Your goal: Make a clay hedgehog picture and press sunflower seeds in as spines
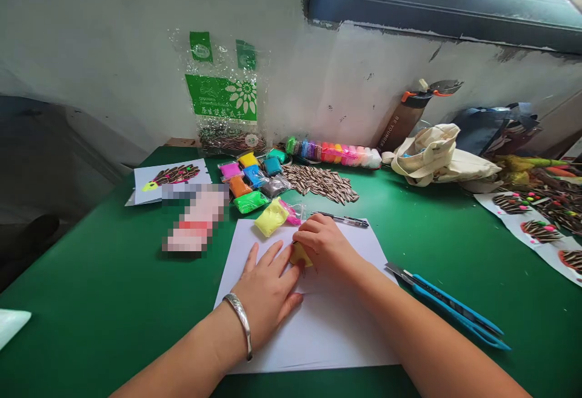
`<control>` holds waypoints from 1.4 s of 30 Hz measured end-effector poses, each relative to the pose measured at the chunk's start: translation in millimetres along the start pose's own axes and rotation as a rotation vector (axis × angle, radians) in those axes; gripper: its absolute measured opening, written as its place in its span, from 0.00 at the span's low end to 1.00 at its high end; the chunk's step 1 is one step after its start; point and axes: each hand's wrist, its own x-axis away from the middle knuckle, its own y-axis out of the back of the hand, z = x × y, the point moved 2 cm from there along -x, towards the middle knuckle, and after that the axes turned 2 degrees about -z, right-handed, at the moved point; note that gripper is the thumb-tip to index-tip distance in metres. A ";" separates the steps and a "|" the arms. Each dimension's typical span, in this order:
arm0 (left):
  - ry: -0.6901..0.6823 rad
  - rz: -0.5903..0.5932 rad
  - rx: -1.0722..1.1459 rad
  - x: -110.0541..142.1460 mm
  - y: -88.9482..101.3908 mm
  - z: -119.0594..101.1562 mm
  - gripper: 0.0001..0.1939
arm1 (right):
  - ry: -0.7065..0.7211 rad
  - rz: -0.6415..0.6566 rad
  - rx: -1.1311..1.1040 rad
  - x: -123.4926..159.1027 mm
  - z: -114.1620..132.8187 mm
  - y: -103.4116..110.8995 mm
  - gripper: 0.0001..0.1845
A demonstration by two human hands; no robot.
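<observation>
My left hand point(268, 289) lies flat and open on a white sheet of paper point(327, 325), fingers spread, a silver bangle on the wrist. My right hand point(325, 241) is curled, its fingers pressing a small lump of yellow clay point(300, 256) onto the paper. An opened packet of yellow clay point(271, 217) lies just beyond the sheet's far left corner. A pen point(345, 220) rests along the paper's far edge, behind my right hand.
Several small coloured clay packets point(250, 182) and a pile of sunflower seeds point(321, 181) lie on the green table point(91, 301). A seed bag point(225, 97) leans on the wall. Blue scissors point(454, 312) lie right. A seed picture point(170, 176) lies far left; more seed pictures point(531, 225) lie right.
</observation>
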 end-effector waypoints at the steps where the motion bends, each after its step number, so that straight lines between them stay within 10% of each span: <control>1: -0.002 0.001 -0.001 -0.3 -0.1 0.1 0.22 | -0.006 -0.015 -0.012 0.3 -0.4 0.5 0.08; 10: -0.020 -0.041 -0.008 2.7 -3.1 0.6 0.24 | -0.179 -0.140 -0.041 5.1 -17.5 13.6 0.12; 33: -0.035 -0.058 -0.003 1.1 -2.8 3.3 0.24 | -0.304 0.102 0.125 16.0 -19.1 20.2 0.11; 42: -0.028 -0.084 -0.003 1.9 -6.3 4.0 0.23 | -0.456 0.012 -0.156 24.6 -21.8 26.2 0.09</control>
